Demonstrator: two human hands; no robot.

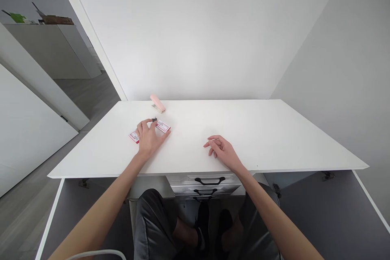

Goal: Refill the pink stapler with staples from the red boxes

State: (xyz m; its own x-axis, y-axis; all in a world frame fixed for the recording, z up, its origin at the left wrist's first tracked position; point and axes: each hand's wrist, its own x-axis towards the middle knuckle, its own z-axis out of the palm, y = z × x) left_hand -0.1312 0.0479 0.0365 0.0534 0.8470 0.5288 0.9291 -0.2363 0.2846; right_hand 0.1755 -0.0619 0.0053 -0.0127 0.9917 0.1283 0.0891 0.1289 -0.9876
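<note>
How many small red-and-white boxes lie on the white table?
2. The far box lies by the fingertips of the left hand; the near box pokes out from under that hand. Another could be hidden beneath it.

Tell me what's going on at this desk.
A person sits at a white desk. Their left hand pinches a small dark object beside a red-and-white box; a second box is partly hidden by that hand. A pink stapler lies farther back. The right hand rests open on the desk, holding nothing.
</note>
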